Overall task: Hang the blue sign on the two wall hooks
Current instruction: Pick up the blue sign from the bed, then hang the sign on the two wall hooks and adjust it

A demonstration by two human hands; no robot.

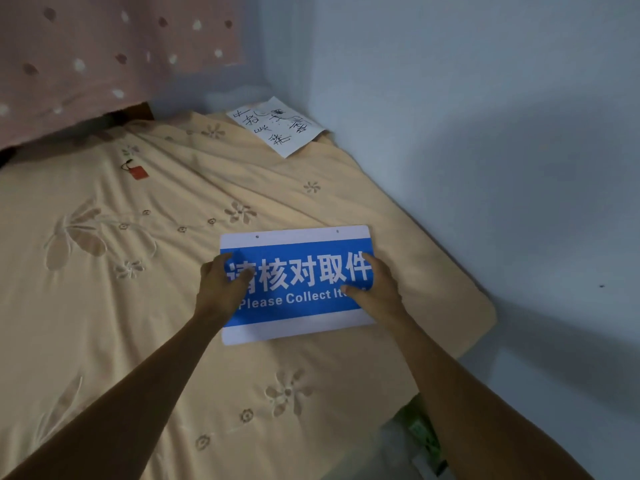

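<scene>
The blue sign, a flat rectangle with white borders, white Chinese characters and "Please Collect It", lies face up on the bed. Two small holes sit in its top white strip. My left hand rests on the sign's left edge with fingers curled onto the blue face. My right hand lies on the right edge, thumb and fingers on the face. Whether either hand grips under the edge is hidden. No wall hooks are in view.
The bed has a peach floral cover. A white paper with handwriting lies at its far corner, a small red tag at the left. A pale wall runs along the right. Green items sit on the floor beside the bed.
</scene>
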